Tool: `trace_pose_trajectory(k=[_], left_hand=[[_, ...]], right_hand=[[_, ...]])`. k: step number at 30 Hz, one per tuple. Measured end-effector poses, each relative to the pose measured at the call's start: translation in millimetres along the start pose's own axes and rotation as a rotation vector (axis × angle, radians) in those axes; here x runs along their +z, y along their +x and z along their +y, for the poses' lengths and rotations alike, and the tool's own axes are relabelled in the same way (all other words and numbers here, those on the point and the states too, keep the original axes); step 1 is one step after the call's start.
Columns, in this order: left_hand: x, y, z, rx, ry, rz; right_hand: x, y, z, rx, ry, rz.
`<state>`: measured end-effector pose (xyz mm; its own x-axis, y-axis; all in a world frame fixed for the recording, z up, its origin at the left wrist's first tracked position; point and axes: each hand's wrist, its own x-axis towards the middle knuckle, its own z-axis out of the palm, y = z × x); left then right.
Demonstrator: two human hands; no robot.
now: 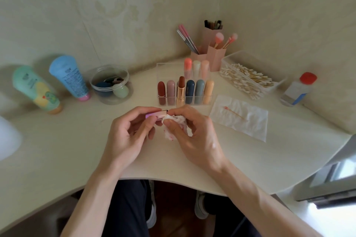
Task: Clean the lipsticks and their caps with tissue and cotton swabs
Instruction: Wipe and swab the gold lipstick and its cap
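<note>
A: Far left?
B: A green tube (pixel 36 88) and a blue tube (pixel 69 77) are stood on their caps, tilted, by the wall. A clear jar (pixel 104 100) with sponges inside is set just beside them on the table (pixel 57 140).
A: Hands?
B: The left hand (pixel 127 134) is held front-centre above the table. A pink lipstick (pixel 156 116) is pinched in its curled fingers and laid sideways, dark end pointed right. A crumpled tissue (pixel 176 124), stained red, is gripped by the right hand (pixel 194 136) and pressed against that end. The hands are kept close together.
A: Behind them?
B: A clear organiser (pixel 167 69) is placed there, with capped lipsticks (pixel 189 86) stood upright in its slots. One gold lipstick (pixel 181 90) is uncapped, its brown bullet exposed. Whether it is in a slot or just before it cannot be told. Pink brush holders (pixel 213 54) are stood in the back corner.
A: Right side?
B: A flat tissue (pixel 250 123) is spread right of the organiser. One cotton swab (pixel 234 112), tip pink, is laid on it. A clear box (pixel 237 56) filled with swabs is set behind it. A bottle (pixel 298 90) with a red cap is stood furthest right.
</note>
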<state>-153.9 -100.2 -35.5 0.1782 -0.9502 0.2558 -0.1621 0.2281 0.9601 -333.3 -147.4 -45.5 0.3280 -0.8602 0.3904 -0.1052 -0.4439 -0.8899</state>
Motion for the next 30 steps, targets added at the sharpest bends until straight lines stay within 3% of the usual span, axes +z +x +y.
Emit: trace_pose_trajectory(k=[7, 10, 14, 18, 30], left_hand=[[-2, 0, -3, 0.067, 0.098, 0.138], [-3, 3, -7, 0.044, 0.241, 0.272], [2, 0, -9, 0.010, 0.443, 0.438], [-6, 0, -11, -0.011, 0.607, 0.410], [0, 14, -17, 0.135, 0.675, 0.316]], right_hand=[[-3, 1, -4, 0.157, 0.245, 0.062], [-9, 1, -6, 0.150, 0.124, 0.107], [-10, 1, 1, 0.116, -0.212, 0.080], [-6, 0, 6, 0.027, -0.360, 0.014], [-3, 0, 5, 0.008, -0.468, 0.063]])
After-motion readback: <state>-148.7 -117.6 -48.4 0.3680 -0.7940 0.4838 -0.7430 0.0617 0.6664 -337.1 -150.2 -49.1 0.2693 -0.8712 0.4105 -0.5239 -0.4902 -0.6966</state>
